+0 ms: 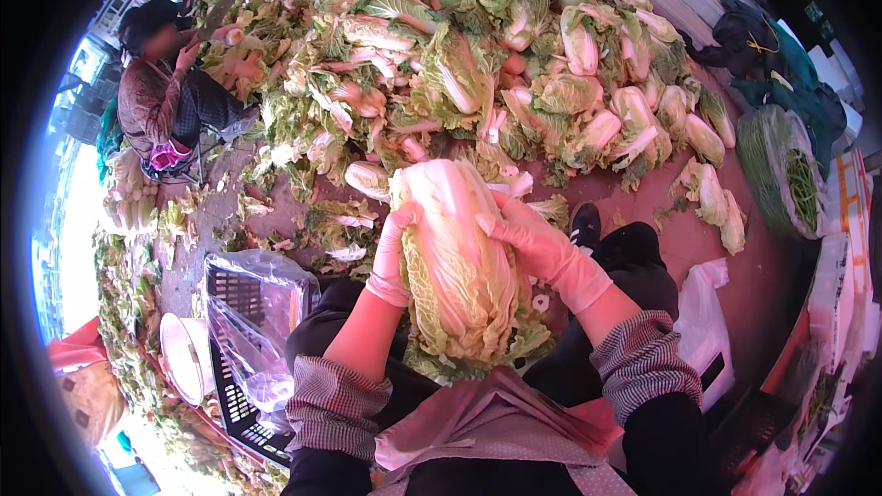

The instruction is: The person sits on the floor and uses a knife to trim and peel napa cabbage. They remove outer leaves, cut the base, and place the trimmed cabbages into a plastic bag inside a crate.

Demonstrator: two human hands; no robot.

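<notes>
A large napa cabbage [455, 255] is held up before my lap, its pale stem end pointing away from me and its leafy end towards me. My left hand [393, 248], in a thin pale glove, grips the cabbage's left side with the thumb on top. My right hand [544, 248], gloved the same way, holds its upper right side, fingers lying across the outer leaves. Loose green leaves [530, 341] show beneath and beside the cabbage, between my knees. The undersides of both hands are hidden.
Beyond my hands rises a broad heap of napa cabbages [455, 76]. At left stands a black plastic crate [234, 386] lined with a clear bag, beside a white bucket [186, 358]. A seated person [155, 89] works at far left. Bagged green vegetables [778, 172] and a white plastic bag [703, 324] lie right.
</notes>
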